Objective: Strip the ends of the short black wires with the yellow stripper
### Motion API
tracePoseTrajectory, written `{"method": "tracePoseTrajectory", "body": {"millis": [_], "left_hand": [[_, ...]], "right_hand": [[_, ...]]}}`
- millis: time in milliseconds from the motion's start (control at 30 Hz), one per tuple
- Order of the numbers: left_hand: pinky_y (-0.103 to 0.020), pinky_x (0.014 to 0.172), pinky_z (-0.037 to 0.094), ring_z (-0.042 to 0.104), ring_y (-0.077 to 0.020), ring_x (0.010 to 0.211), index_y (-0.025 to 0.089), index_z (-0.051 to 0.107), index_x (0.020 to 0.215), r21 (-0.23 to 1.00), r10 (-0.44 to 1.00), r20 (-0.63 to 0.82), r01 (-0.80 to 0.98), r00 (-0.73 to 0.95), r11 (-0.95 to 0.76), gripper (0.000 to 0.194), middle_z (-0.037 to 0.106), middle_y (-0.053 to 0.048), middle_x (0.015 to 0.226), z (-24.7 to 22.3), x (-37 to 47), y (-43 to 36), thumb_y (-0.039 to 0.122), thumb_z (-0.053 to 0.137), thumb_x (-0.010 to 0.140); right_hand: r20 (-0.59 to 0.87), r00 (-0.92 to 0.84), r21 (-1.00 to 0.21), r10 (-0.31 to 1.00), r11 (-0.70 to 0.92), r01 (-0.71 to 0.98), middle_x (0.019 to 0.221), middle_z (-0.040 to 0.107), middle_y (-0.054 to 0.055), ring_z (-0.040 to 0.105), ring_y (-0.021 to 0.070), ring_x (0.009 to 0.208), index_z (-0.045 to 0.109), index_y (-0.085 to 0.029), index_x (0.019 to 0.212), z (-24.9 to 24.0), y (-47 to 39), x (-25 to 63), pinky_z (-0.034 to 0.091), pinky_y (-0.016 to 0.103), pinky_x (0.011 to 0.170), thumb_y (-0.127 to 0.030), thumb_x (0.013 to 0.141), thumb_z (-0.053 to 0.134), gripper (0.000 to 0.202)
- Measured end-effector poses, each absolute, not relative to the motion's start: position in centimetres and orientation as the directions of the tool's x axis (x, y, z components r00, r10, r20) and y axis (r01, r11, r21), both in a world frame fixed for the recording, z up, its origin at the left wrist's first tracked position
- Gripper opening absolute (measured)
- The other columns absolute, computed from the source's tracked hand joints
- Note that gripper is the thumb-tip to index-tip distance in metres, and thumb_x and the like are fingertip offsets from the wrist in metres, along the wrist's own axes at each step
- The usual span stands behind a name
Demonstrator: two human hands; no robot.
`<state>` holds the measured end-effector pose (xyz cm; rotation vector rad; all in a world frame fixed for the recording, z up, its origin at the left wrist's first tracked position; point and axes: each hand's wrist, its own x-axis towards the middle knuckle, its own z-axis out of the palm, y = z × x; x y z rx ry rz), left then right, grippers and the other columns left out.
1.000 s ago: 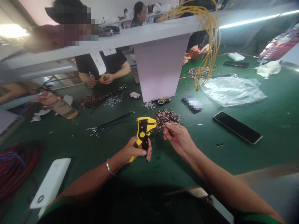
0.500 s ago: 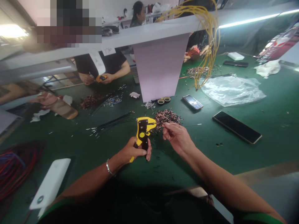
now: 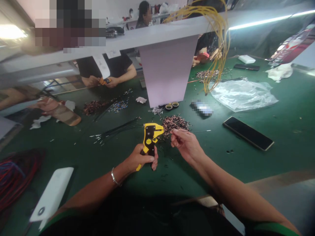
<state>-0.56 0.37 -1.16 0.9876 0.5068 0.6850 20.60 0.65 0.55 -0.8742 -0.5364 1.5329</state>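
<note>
Co-worker's hands point(image 3: 113, 82) have drawn closer together, ten o'clock; I log stripper point(image 3: 149, 133), near centre, clasped in my left hand point(image 3: 138, 157), aimed three o'clock, seemingly to face the wire point(image 3: 203, 131) my right hand point(image 3: 186, 143) pinches.

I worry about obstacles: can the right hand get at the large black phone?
Probably yes: nothing tall stands between the right hand and the large black phone, though the hand holds a wire.

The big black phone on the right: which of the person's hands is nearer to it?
Right. The right hand is left of the big black phone, not touching it; the left hand, gripping the yellow-and-black tool, is farther left.
</note>
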Motion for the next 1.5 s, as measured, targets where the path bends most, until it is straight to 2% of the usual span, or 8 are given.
{"method": "tracePoseTrajectory", "body": {"millis": [333, 867, 1100, 1333, 1500], "left_hand": [[-0.034, 0.051, 0.055, 0.062, -0.0160, 0.051, 0.011, 0.062, 0.087, 0.908, 0.762, -0.121, -0.238, 0.637, 0.344, 0.019, 0.064, -0.002, 0.065, -1.8, -0.8, 0.2, 0.017, 0.077, 0.077], [-0.029, 0.042, 0.052, 0.056, -0.0126, 0.042, 0.013, 0.057, 0.083, 0.908, 0.780, -0.182, -0.202, 0.599, 0.367, 0.027, 0.058, 0.003, 0.054, -1.2, 0.0, -0.8, 0.023, 0.079, 0.071], [-0.021, 0.032, 0.039, 0.040, -0.0068, 0.030, 0.016, 0.052, 0.075, 0.909, 0.813, -0.204, -0.203, 0.545, 0.364, 0.028, 0.048, 0.009, 0.044, -1.1, 0.3, -0.9, 0.022, 0.078, 0.069], [-0.030, 0.047, 0.049, 0.055, -0.0124, 0.048, 0.012, 0.059, 0.087, 0.890, 0.780, -0.117, -0.284, 0.615, 0.358, 0.024, 0.061, -0.001, 0.066, -0.7, 0.3, -0.5, 0.015, 0.074, 0.068], [-0.038, 0.063, 0.053, 0.062, -0.0189, 0.064, 0.011, 0.062, 0.100, 0.861, 0.790, -0.055, -0.371, 0.611, 0.346, 0.033, 0.064, -0.005, 0.076, -0.4, -0.4, 0.8, 0.014, 0.067, 0.067]], "right_hand": [[-0.209, 0.018, -0.770, 0.978, -0.153, -0.619, 0.054, 0.063, -0.001, 0.047, 0.0086, 0.041, 0.072, -0.015, 0.068, 0.4, 0.9, 20.8, 0.044, 0.026, 0.045, -0.028, 0.071, 0.079, 0.015], [-0.234, -0.014, -0.745, 0.972, -0.188, -0.640, 0.051, 0.061, -0.001, 0.044, 0.0095, 0.043, 0.070, -0.016, 0.063, 0.1, 2.0, 21.5, 0.041, 0.027, 0.047, -0.025, 0.068, 0.075, 0.012], [-0.225, -0.028, -0.742, 0.974, -0.190, -0.643, 0.053, 0.062, -0.002, 0.045, 0.0089, 0.043, 0.069, -0.017, 0.064, 0.0, 2.1, 21.8, 0.042, 0.026, 0.048, -0.025, 0.066, 0.077, 0.012], [-0.187, 0.006, -0.776, 0.982, -0.144, -0.614, 0.053, 0.063, -0.002, 0.046, 0.0083, 0.044, 0.068, -0.016, 0.064, -0.4, 2.8, 22.5, 0.041, 0.025, 0.047, -0.027, 0.066, 0.079, 0.016], [-0.171, 0.057, -0.803, 0.984, -0.106, -0.586, 0.053, 0.063, -0.001, 0.048, 0.0084, 0.043, 0.067, -0.016, 0.062, -0.8, 3.3, 22.7, 0.039, 0.024, 0.045, -0.027, 0.066, 0.079, 0.017]]}}
